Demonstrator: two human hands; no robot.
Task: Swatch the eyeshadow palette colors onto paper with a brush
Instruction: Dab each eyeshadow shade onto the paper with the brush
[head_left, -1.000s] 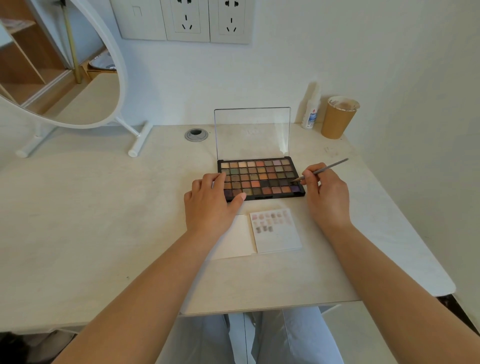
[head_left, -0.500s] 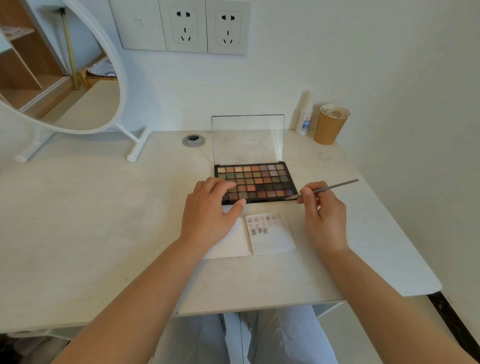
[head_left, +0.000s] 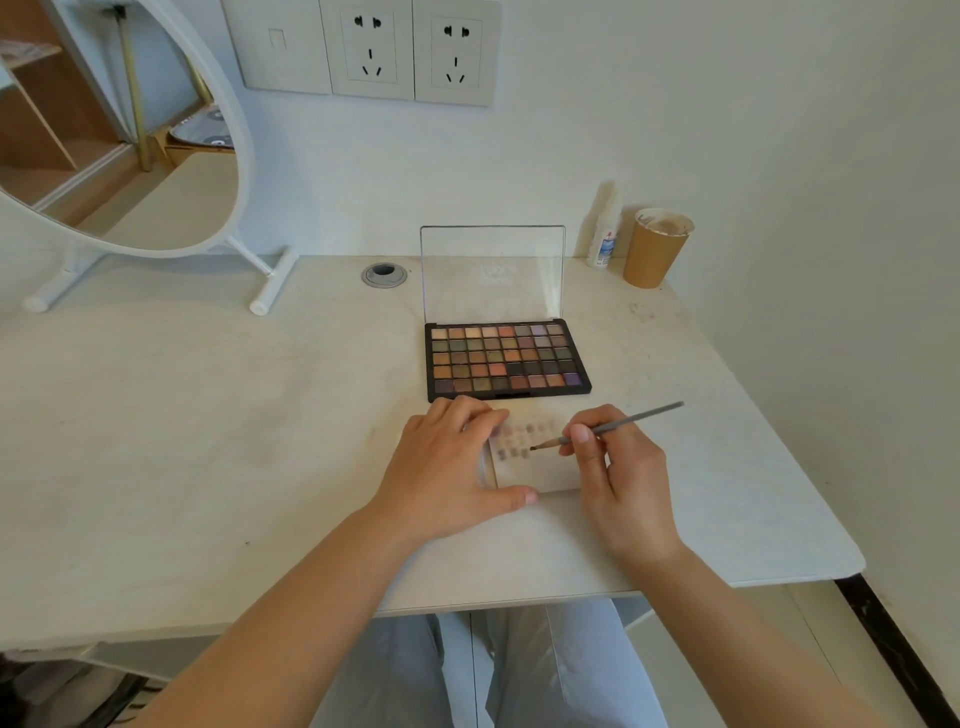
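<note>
At frame centre, the right hand (head_left: 621, 478) pinches a thin grey brush (head_left: 608, 427), tip on swatched white paper (head_left: 540, 467); the left hand (head_left: 447, 470) presses the paper's edge.

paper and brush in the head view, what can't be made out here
Head view:
- Paper: left part hidden under the left hand; the swatch colours are too small and pale to name.
- Brush: whether its tip touches the paper is too fine to tell; mid handle hidden by the right hand.
- Cup: contents unclear.
- Mirror: cut off by the left edge.

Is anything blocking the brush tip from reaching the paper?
Nothing visible does. The brush, held in the right hand, has its tip right at the paper, beside the swatches. The left hand holds down the paper's left edge, clear of the tip.
</note>
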